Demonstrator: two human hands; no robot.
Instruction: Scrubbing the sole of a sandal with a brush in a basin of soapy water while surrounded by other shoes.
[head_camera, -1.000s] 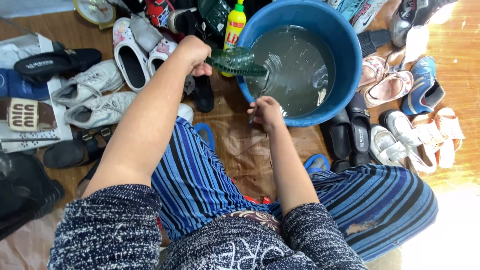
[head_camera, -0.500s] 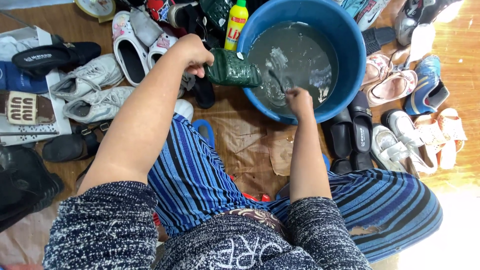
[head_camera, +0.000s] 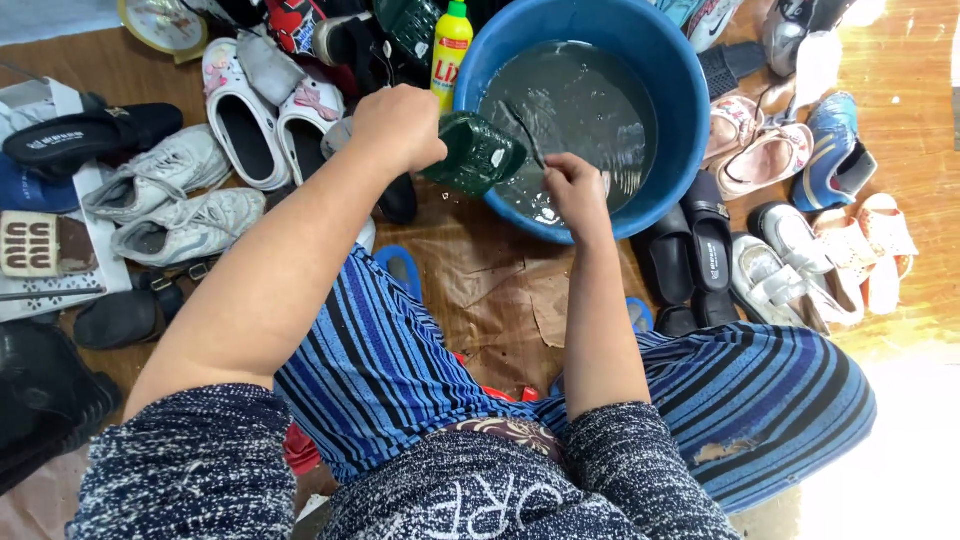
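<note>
Filling much of the upper view, a blue basin (head_camera: 690, 110) of grey water is being leaned over. A dark green shoe (head_camera: 480, 152) is being gripped over its near rim by the closed left hand (head_camera: 400, 125). A thin brush handle (head_camera: 522, 125) is being pinched in the right hand (head_camera: 572, 185), fingers curled shut.

Hands (head_camera: 400, 128) hold green shoe (head_camera: 478, 153) over blue basin (head_camera: 670, 70).

Home floor w/ shoes (head_camera: 170, 205), washtub (head_camera: 690, 110)

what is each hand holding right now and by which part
The left hand grips a dark green shoe by one end. The right hand holds a thin brush by its handle over the blue basin.
</note>
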